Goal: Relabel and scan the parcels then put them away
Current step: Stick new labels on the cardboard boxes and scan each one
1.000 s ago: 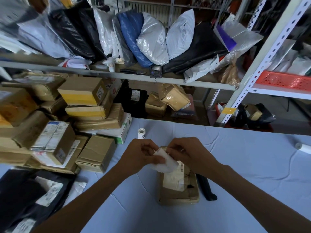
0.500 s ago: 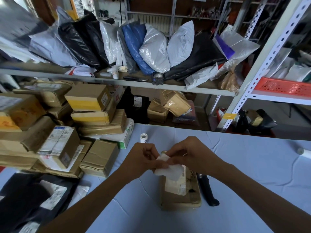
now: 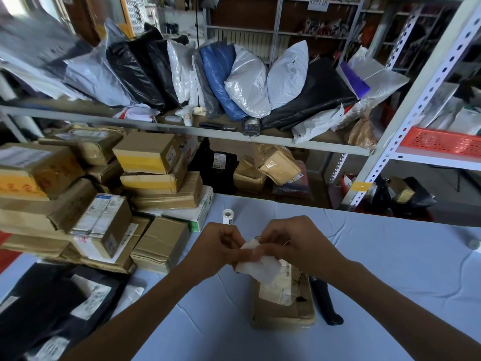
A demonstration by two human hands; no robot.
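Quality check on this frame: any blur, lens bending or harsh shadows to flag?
Head view: grey bags at top left are smeared with blur; the left hand, right hand and the white label they pinch look fairly sharp. Head view: the wide lens bows the shelf rail and slants the white upright. Head view: light is soft, without hard shadows on the table.
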